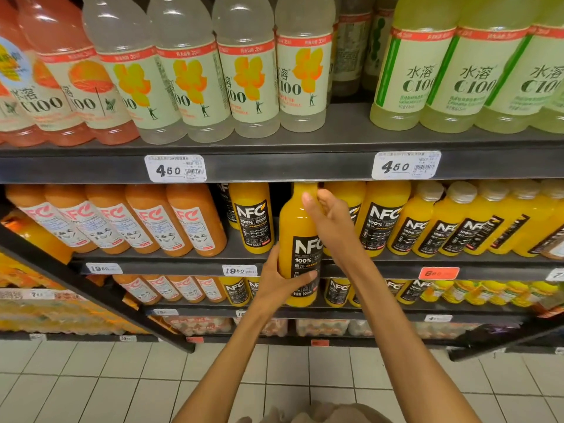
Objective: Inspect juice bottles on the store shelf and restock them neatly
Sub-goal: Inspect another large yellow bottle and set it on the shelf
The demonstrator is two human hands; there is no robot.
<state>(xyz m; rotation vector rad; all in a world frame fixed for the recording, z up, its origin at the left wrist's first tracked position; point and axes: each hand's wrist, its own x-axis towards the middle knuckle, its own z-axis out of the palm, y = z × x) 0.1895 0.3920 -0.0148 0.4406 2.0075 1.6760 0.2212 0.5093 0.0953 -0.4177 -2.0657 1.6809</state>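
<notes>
A large orange juice bottle with a black NFC label is held upright in front of the middle shelf. My left hand wraps its lower part from the left. My right hand grips its neck and shoulder from the right; the cap is hidden under the shelf above. On the shelf behind, a matching NFC bottle stands to the left and more NFC bottles stand to the right. A dark gap lies behind the held bottle.
Peach-coloured NFC bottles fill the middle shelf's left side, smaller yellow bottles its right. The top shelf carries C100 drink bottles and price tags. Lower shelves hold more juice. White tiled floor lies below.
</notes>
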